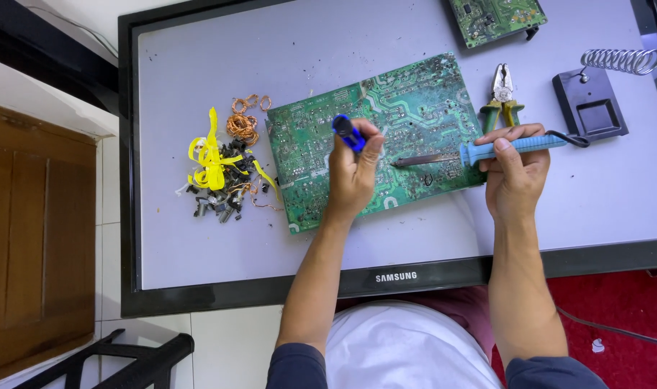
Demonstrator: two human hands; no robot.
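Observation:
A large green circuit board (pixel 407 108) lies solder side up on a flat screen (pixel 199 245) that serves as the work surface. My left hand (pixel 351 176) rests on the board and holds a blue-handled tool (pixel 348 134) upright. My right hand (pixel 514 169) grips a soldering iron with a light-blue handle (pixel 512 146). Its dark tip (pixel 422 160) points left and reaches the board near my left hand's fingers.
A pile of yellow tape, copper wire coils and small dark parts (pixel 224 173) sits left of the board. Green-handled pliers (pixel 502 94) and a black soldering stand with a coil (pixel 595 104) lie to the right. A second circuit board (pixel 495 18) sits at the top edge.

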